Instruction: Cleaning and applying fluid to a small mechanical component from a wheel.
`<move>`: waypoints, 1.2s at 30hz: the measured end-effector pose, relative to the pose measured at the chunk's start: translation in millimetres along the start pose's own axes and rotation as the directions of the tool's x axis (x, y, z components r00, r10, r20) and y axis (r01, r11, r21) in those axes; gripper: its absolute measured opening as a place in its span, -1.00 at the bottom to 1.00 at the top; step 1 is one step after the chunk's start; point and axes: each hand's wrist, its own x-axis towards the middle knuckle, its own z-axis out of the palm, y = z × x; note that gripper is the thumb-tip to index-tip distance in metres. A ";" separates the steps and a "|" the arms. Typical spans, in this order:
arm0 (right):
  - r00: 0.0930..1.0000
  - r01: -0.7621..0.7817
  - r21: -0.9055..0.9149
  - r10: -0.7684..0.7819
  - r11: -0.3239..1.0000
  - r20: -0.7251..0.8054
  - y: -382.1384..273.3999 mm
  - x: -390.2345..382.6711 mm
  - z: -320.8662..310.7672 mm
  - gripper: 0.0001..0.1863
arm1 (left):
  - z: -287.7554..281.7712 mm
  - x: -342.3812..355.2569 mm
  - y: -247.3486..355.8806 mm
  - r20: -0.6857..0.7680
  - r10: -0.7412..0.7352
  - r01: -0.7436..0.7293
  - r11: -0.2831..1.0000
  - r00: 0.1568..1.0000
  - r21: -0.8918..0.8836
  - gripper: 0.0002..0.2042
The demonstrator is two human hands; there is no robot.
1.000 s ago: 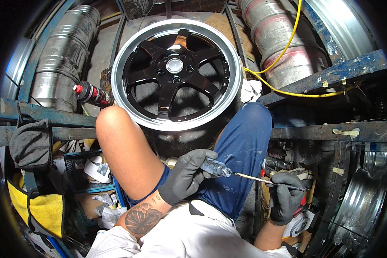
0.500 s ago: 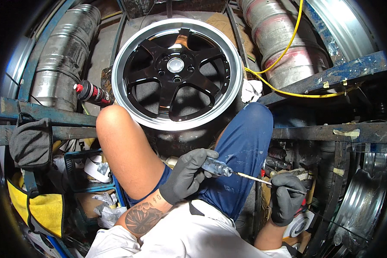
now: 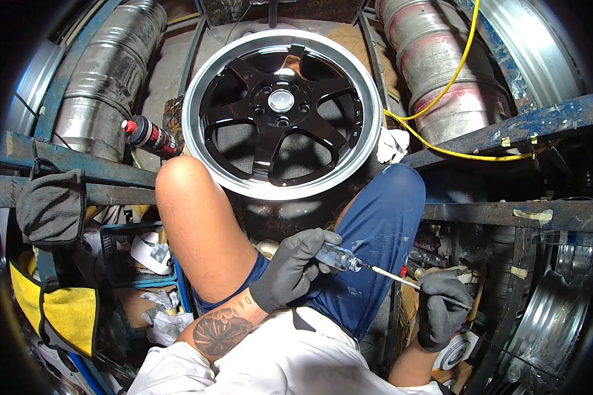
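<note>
Right — fingers first. Left hand (image 3: 293, 266), grey glove, pinches a small clear bottle (image 3: 340, 258) between thumb and fingertips. Right hand (image 3: 441, 309), same glove, is curled round the shaft of a thin brush (image 3: 394, 275), grasping it toward the back end; the tail pokes out past the knuckles.

Key relation: bottle mouth vs brush tip. Bottle's long axis slants from upper left to lower right, neck toward the right hand. Brush carries on along nearly the same line, its dark tip just beside the mouth. Touching the lip or clear of it — can't tell at this size. Liquid level can't be read either. Both sit over the right thigh, in front of the white shirt.

Further out: wheel (image 3: 270, 114), black spokes, bright silver lip, lies face up ahead of both hands, beyond the knees and well apart from the brush. Left hand is the nearer one to it; right hand, with the brush, is off to the right and farther back.

Round the wheel: black bottle with red cap (image 3: 153, 137) leaning near its left edge, crumpled white cloth or paper (image 3: 393, 145) beside its right edge, yellow hose (image 3: 464, 149) beyond that.
</note>
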 end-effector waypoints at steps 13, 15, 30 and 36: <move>0.998 0.046 -0.035 -0.045 0.998 0.035 1.6 0.0 -1.9 -0.80 | -0.3 -2.7 2.4 0.003 0.031 -0.031 0.988 1.000 0.154 -0.58; 0.999 0.047 -0.024 -0.046 0.999 0.028 1.2 0.4 -1.5 -0.80 | -2.5 -3.0 0.9 0.039 0.075 -0.083 0.964 0.996 0.253 -0.58; 1.000 -0.008 0.049 0.008 0.999 0.011 8.8 -5.3 -1.9 -0.80 | -2.2 -1.7 0.3 0.023 -0.030 0.027 0.991 0.999 0.134 -0.58; 1.000 0.028 0.023 -0.029 0.999 0.013 3.5 -3.5 -0.3 -0.80 | -3.3 -4.5 1.6 0.066 0.034 -0.047 0.979 0.997 0.201 -0.59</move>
